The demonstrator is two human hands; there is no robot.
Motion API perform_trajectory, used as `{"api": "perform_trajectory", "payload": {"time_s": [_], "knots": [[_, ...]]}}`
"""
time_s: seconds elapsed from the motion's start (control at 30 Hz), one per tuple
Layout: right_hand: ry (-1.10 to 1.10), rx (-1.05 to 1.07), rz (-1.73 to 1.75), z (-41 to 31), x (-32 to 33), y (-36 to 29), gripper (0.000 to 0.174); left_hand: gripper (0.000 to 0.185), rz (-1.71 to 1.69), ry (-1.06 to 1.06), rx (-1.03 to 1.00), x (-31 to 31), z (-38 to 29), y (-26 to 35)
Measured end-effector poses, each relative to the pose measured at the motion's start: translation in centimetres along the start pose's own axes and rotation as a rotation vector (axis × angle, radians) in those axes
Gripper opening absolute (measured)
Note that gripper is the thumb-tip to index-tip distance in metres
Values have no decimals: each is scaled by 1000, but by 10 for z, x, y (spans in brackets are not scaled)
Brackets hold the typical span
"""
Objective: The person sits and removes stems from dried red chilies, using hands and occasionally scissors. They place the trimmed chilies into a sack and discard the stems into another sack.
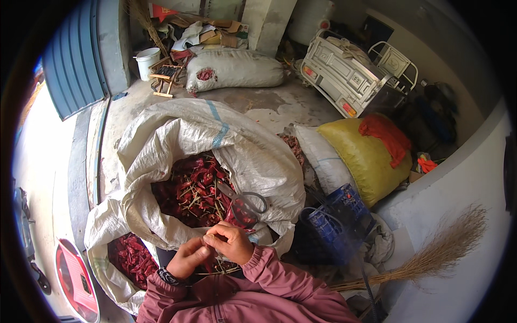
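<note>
My left hand (189,257) and my right hand (233,244) meet at the fingertips in front of my chest. Pinched between them is a dried red chili pepper (209,267), mostly hidden by the fingers. Just beyond stands a large white woven sack (266,169), its rim rolled down around dried chilies with stems (190,189). Black-handled scissors (235,196) lie on the chilies at its right inner edge. To the left, a smaller white sack (99,232) holds red chili pods (133,258). Loose stems (226,268) lie below my hands.
A blue plastic crate (343,218) and a twig broom (436,254) are at right. Beyond lie a yellow sack (343,149) and a full white sack (242,70). A cargo tricycle (343,68) stands at the back; a red-and-white basin (60,278) is at lower left.
</note>
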State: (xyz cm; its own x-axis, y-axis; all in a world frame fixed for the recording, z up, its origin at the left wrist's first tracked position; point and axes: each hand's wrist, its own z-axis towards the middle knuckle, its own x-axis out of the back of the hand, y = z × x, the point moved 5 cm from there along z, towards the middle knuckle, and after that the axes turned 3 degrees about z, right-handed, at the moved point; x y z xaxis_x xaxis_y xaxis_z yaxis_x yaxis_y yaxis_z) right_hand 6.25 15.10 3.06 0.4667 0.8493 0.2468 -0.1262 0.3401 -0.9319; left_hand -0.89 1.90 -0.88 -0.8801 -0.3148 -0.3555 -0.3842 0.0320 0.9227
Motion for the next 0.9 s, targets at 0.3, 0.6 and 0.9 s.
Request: {"api": "perform_trajectory", "payload": {"time_s": [0.3,0.6,0.9], "knots": [[-16,-107,133,-11,1,-5,13,37,26,41,64,-10,-6,-5],[67,-697,859,-25,-8,22,18,23,647,78,-316,-22,1,20],[-19,-595,585,-34,19,55,15,23,585,3,-264,-22,-14,18]]}}
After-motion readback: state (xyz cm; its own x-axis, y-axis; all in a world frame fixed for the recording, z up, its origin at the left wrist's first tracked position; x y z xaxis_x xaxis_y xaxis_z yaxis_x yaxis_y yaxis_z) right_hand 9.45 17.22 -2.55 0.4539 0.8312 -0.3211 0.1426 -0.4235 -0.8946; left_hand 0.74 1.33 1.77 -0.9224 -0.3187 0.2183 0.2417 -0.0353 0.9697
